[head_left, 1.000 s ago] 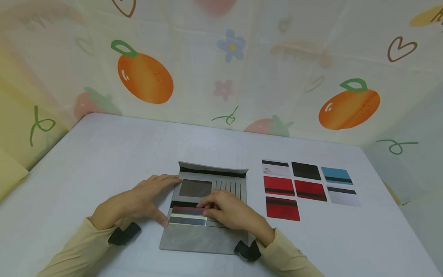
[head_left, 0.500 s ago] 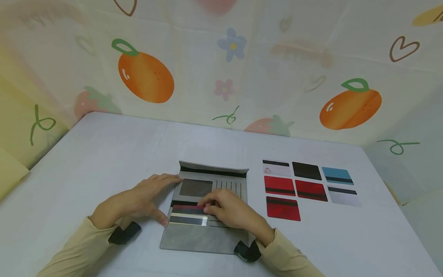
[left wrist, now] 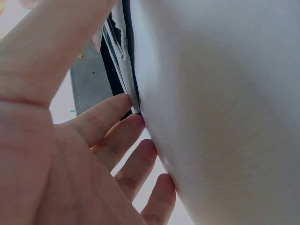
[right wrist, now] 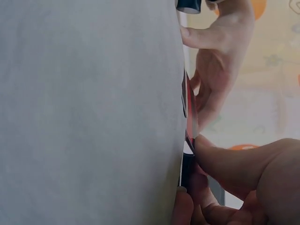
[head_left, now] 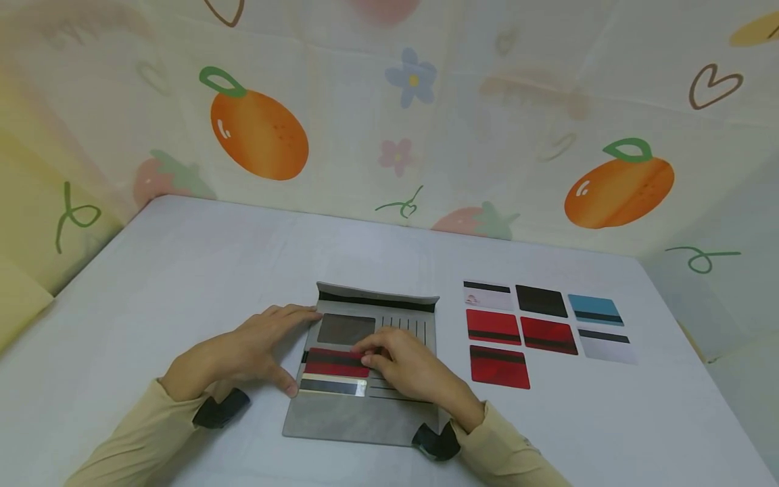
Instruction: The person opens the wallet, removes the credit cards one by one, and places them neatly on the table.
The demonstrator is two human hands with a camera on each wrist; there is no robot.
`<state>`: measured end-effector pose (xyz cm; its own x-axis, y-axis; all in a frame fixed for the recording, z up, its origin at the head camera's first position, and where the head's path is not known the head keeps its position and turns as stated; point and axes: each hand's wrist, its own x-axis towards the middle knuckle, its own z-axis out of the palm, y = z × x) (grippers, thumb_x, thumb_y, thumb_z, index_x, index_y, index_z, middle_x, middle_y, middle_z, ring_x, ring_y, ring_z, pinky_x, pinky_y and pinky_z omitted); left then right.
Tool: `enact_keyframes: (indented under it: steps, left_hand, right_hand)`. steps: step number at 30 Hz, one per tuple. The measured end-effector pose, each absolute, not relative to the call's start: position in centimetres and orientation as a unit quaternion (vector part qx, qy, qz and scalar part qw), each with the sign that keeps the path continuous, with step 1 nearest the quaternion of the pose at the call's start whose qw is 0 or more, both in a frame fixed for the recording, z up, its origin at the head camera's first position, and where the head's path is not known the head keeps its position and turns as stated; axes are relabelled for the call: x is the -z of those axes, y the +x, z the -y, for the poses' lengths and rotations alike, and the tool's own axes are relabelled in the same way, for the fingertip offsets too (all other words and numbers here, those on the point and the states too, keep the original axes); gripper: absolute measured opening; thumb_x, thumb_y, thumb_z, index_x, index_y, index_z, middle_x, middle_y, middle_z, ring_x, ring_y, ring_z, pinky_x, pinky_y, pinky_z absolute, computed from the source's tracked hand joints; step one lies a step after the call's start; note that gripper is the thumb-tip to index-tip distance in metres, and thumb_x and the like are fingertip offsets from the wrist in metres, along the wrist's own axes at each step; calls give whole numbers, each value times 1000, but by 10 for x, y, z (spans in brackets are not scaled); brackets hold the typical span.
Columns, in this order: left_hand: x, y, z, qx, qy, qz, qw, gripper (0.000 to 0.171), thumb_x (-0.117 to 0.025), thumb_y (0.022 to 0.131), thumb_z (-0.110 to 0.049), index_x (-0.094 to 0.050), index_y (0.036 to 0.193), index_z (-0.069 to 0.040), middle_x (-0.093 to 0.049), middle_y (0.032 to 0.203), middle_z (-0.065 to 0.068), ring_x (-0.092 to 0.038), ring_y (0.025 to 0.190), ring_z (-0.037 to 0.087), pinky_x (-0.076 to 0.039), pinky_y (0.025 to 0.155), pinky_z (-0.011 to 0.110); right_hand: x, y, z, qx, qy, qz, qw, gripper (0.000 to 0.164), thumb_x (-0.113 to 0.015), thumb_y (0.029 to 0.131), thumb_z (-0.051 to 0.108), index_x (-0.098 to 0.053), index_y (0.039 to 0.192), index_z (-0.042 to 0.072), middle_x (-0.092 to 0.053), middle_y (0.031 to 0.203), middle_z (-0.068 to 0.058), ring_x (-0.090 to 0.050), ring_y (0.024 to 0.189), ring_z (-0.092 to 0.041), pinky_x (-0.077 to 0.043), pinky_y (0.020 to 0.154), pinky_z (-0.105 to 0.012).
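Observation:
A grey wallet [head_left: 359,423] lies unfolded on the white table. My right hand [head_left: 410,362] pinches the right end of a red card [head_left: 331,372] with a dark stripe, which lies over the wallet's left card slots. Just below it, a pale card with a dark stripe [head_left: 331,387] sits in a slot. My left hand [head_left: 243,352] touches the wallet's left edge with fingertips and thumb spread. The left wrist view shows those fingers [left wrist: 136,140] fairly straight along the edge. In the right wrist view, the red card [right wrist: 191,110] is seen edge-on near my thumb.
Right of the wallet, several cards lie flat in rows, among them a black card [head_left: 541,301], a blue card [head_left: 596,310] and a red card [head_left: 499,366]. A fruit-patterned cloth [head_left: 353,122] hangs behind the table [head_left: 201,264].
The red card has slid upward, away from the lower slot, and more of its red face shows below the stripe. My right hand rose slightly with it; my left hand stays at the edge.

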<state>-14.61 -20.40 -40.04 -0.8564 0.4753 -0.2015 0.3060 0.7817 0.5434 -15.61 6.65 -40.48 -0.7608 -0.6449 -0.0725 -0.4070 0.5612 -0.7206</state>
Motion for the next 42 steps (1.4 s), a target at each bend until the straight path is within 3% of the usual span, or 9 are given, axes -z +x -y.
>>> enact_keyframes:
  steps: [10,33,42]
  left_hand:
    - [400,-146,204,-253,214,-929,165,109,-92,58,-48,-40,147,-14,-41,153,10,-39,133,37,-35,106,64]
    - [400,-146,203,-246,212,-932,161,110,-93,57,-46,-41,147,-12,-41,153,13,-40,133,38,-35,106,65]
    - [400,-146,202,-246,207,-933,161,107,-94,57,-43,-42,146,-13,-43,152,11,-40,132,37,-37,105,65]
  right_hand:
    - [403,-155,-66,342,-313,-868,179,25,-68,93,13,-71,118,11,-69,92,1,-52,69,-4,-44,65,-20]
    - [403,-153,-64,379,-290,-866,148,24,-67,93,11,-72,117,14,-66,81,7,-51,62,-3,-42,59,-20]
    - [401,-153,-65,384,-267,-878,100,26,-68,93,11,-71,118,15,-68,92,4,-52,70,-8,-43,59,-20]
